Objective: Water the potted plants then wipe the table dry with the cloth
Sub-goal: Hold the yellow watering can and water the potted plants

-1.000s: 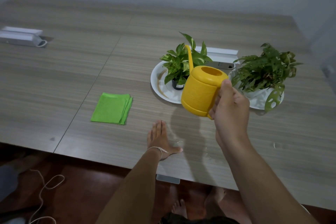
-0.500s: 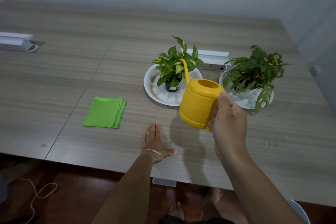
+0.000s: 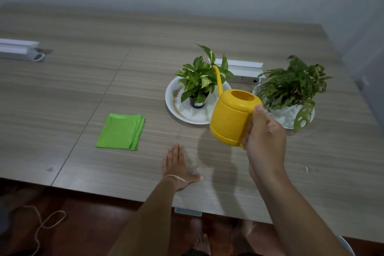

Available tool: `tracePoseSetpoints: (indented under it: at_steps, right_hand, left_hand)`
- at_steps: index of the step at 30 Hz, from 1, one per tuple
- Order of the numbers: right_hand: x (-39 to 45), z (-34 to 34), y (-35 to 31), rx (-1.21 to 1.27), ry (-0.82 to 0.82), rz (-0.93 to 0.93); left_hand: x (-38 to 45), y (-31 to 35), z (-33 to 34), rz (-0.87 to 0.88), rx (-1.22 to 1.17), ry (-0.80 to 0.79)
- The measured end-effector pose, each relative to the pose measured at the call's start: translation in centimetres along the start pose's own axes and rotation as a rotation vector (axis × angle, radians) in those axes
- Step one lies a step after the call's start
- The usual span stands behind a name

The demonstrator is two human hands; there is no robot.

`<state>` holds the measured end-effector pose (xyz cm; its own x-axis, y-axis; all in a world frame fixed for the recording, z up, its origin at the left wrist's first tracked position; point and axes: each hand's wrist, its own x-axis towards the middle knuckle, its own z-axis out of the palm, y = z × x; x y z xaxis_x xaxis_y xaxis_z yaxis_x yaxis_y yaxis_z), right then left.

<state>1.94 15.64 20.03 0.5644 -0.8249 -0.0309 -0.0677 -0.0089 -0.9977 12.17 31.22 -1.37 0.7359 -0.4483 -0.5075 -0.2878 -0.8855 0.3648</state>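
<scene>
On the wooden table (image 3: 62, 89) stand two potted plants (image 3: 200, 81) on white plates (image 3: 176, 108); a folded green cloth (image 3: 120, 131) lies to their left. The right hand (image 3: 266, 143) grips the yellow watering can (image 3: 232, 118) above the table, and the left hand (image 3: 178, 166) rests flat, fingers spread.

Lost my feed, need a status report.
Right hand grips yellow watering can, spout at left plant. Left hand flat on table, open. Green cloth untouched. Nothing in the way.
</scene>
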Motion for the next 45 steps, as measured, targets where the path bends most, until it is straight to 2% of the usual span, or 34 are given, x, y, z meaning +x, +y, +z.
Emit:
tracePoseSetpoints:
  at_steps: [13,29,45]
  right_hand:
    - [-0.7,0.7,0.3,-0.003,-0.066,-0.013]
    - [-0.6,-1.6,0.0,-0.056,0.028,-0.029]
    - [-0.3,-0.4,2.2,-0.015,-0.049,-0.036]
  left_hand:
    - [0.0,0.0,-0.1,-0.003,0.006,-0.009]
    - [0.2,0.0,0.0,-0.016,0.026,0.011]
    - [0.1,0.0,0.0,-0.011,0.008,0.005]
